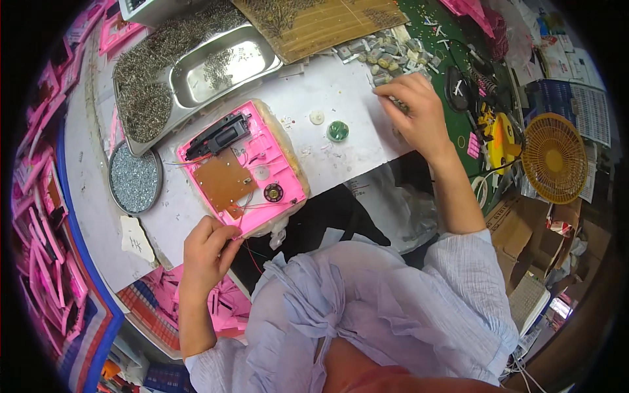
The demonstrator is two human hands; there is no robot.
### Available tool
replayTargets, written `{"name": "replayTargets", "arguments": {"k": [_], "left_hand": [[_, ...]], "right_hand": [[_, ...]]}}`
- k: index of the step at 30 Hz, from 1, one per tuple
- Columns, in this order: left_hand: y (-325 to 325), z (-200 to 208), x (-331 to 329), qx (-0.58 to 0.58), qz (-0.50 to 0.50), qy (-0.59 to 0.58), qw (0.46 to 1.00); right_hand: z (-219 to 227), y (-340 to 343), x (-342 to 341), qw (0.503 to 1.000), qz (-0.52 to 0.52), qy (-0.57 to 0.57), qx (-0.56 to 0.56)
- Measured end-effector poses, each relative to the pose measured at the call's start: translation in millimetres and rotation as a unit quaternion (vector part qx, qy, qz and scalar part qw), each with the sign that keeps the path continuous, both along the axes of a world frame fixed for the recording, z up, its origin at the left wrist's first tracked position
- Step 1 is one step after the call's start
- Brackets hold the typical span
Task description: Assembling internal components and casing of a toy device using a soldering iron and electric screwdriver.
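A pink plastic casing [296, 192] lies open on the worktable, tilted on a padded base. Inside are a brown circuit board [221, 178], a black module [223, 135], a small round speaker [273, 192] and thin wires. My left hand [208, 252] pinches the casing's near corner, where thin red and green wires hang past the fingertips. Over the table's right side, my right hand [417, 112] is closed with bent fingers, beside a heap of small grey parts [386, 54]. What lies between its thumb and fingers is too small to make out.
Metal trays of small screws [143, 105] stand at the back left, near a round dish of silvery pieces [135, 178]. A brown board [321, 25] lies at the back. A green round tub [338, 131] sits mid-table. Rightward are a yellow fan [554, 158] and cardboard boxes [517, 226].
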State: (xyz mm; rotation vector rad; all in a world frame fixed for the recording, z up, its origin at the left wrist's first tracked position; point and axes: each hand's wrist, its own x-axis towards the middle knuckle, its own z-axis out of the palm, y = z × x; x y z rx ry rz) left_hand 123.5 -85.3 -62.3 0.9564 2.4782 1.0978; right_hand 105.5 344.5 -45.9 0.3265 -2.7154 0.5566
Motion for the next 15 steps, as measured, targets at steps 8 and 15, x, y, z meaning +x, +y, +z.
{"name": "replayTargets", "arguments": {"k": [8,15], "left_hand": [[0,13,-5,-0.024,-0.015,-0.035,0.999],[11,69,-76,0.003,-0.099,-0.152,0.983]], "right_hand": [[-38,-60,-74,0.991,0.063,-0.036,0.11],[-34,-53,-57,0.991,0.093,-0.023,0.097]]}}
